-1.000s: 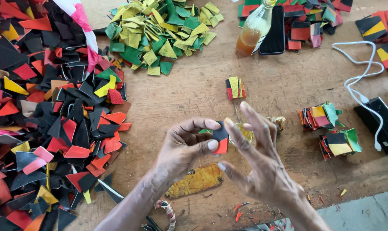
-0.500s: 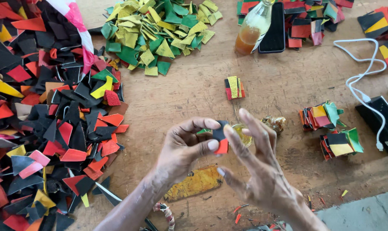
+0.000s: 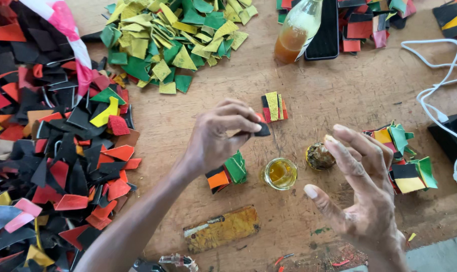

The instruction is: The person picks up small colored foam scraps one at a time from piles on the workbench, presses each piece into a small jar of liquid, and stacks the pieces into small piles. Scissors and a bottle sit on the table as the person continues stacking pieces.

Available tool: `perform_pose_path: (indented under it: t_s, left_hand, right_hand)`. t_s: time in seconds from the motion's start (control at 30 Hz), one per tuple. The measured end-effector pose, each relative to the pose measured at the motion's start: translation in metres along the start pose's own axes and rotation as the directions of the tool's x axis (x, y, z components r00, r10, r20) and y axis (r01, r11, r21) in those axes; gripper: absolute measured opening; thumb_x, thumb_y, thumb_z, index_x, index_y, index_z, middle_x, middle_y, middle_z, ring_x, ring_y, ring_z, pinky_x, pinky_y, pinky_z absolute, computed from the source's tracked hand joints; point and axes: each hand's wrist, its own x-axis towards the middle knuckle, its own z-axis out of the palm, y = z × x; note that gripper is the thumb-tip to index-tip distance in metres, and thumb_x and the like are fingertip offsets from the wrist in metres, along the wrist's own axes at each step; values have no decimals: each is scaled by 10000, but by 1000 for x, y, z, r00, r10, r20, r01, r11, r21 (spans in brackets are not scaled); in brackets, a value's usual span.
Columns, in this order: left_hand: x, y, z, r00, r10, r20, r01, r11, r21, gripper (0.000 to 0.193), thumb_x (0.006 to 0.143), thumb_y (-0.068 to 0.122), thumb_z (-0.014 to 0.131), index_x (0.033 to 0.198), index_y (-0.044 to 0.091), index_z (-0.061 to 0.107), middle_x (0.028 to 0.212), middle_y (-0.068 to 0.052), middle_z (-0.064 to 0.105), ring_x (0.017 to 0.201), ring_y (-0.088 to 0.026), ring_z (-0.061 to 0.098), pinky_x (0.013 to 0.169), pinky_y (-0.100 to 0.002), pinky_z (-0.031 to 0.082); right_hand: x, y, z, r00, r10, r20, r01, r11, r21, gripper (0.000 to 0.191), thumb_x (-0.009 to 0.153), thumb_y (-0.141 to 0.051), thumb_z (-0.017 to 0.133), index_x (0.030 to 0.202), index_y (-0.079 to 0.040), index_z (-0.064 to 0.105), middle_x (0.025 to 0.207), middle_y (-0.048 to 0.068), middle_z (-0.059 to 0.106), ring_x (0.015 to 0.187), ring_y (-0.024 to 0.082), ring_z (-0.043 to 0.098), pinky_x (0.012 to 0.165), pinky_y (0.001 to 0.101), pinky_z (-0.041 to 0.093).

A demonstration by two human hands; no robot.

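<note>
1. Head view: my left hand (image 3: 216,136) is lifted over the wooden desk (image 3: 339,90). Its fingers (image 3: 238,121) are pressed together, pinching a small black and red leather piece (image 3: 261,128) by one end, so the rest of it sticks out free.
2. My right hand (image 3: 362,194) holds nothing. Its fingers (image 3: 349,138) are spread wide and bent a little, and they touch nothing.
3. A little open cup of yellow glue (image 3: 280,173) sits on the desk between my hands, close enough for a finger to dip. Its dirty lid (image 3: 319,156) lies just beside it.
4. A small stack of joined pieces (image 3: 227,172) rests under my left wrist, next to the cup.
5. Another striped stack (image 3: 274,106) lies just past the piece I pinch.
6. More made stacks (image 3: 407,156) sit near my right hand.
7. The cut bits are sorted by colour: a big black and red pile (image 3: 52,146) on my left, a green and yellow pile (image 3: 173,35) far up the desk.
8. A bottle of orange liquid (image 3: 296,30), a dark phone (image 3: 325,30) and a white cable (image 3: 435,85) stay at the far side, well apart from the glue.
</note>
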Motion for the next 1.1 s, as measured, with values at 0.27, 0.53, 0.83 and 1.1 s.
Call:
perform_pose_path:
  t_s: [0.27, 0.53, 0.83, 1.1]
  left_hand:
    - [45, -54, 31, 990, 97, 98, -98, 995, 4, 260, 710, -71, 821, 930, 64, 782, 1075, -42, 748, 1131, -223, 665, 969, -340, 566]
    - [53, -83, 46, 981, 74, 181, -89, 993, 78, 235, 694, -92, 728, 887, 39, 757, 1089, -72, 730, 1142, -262, 653, 991, -374, 547]
    - [40, -51, 18, 965, 128, 231, -169, 971, 168, 236, 741, -92, 657, 930, 19, 746, 1127, -106, 730, 1116, -324, 633, 990, -436, 521]
    - [-16, 37, -21, 845, -338, 413, 105, 864, 493, 377, 792, 233, 816, 1067, 25, 662, 1021, -147, 671, 1023, -331, 616, 872, -477, 512]
  right_hand:
    - [4, 21, -5, 995, 98, 11, -98, 995, -16, 631, 793, -270, 806, 1359, -78, 604, 1450, 117, 553, 1384, 301, 459, 1190, 431, 382]
    - [3, 34, -7, 987, 159, 0, -159, 987, 15, 610, 796, -269, 807, 1341, -63, 628, 1428, 106, 579, 1373, 290, 465, 1188, 412, 394]
    - [1, 16, -21, 976, 112, 184, -116, 993, 8, 556, 748, -341, 818, 1258, -165, 683, 1432, 90, 533, 1260, 249, 499, 1047, 372, 478]
    - [3, -2, -18, 910, -69, 409, 117, 989, -94, 595, 727, -433, 803, 1272, -220, 692, 1538, 93, 383, 1382, 331, 349, 1151, 444, 325]
